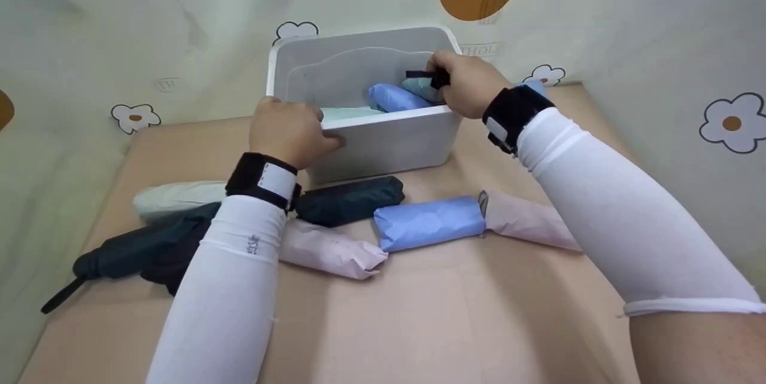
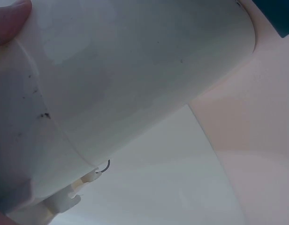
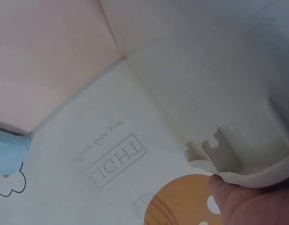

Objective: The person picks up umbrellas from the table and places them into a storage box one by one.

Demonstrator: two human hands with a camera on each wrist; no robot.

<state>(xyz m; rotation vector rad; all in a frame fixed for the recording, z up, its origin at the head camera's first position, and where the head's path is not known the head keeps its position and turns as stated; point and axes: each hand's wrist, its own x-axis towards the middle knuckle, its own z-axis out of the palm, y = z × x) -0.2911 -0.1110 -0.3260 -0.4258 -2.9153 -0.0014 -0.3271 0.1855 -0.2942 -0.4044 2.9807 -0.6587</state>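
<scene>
A white plastic bin [image 1: 383,148] stands at the back of the table, tilted a little. My left hand [image 1: 290,130] grips its front left corner, fingers over the rim and thumb against the outer wall; the left wrist view shows that thumb [image 2: 11,21] on the wall. At the right side my right hand [image 1: 473,85] holds the rim, its fingers [image 3: 238,199] under the lip in the right wrist view. Beside those fingers shows a black strap-like piece [image 1: 422,74]. Inside the bin lie a blue wrapped bundle [image 1: 398,98] and pale green ones [image 1: 353,113].
In front of the bin lie folded umbrellas: dark green [image 1: 350,200], blue [image 1: 429,222], two pink [image 1: 335,249], and at left pale green [image 1: 179,197] and dark ones [image 1: 131,249]. A light blue item [image 3: 11,152] is at the right edge. Patterned cloth [image 1: 646,25] hangs behind.
</scene>
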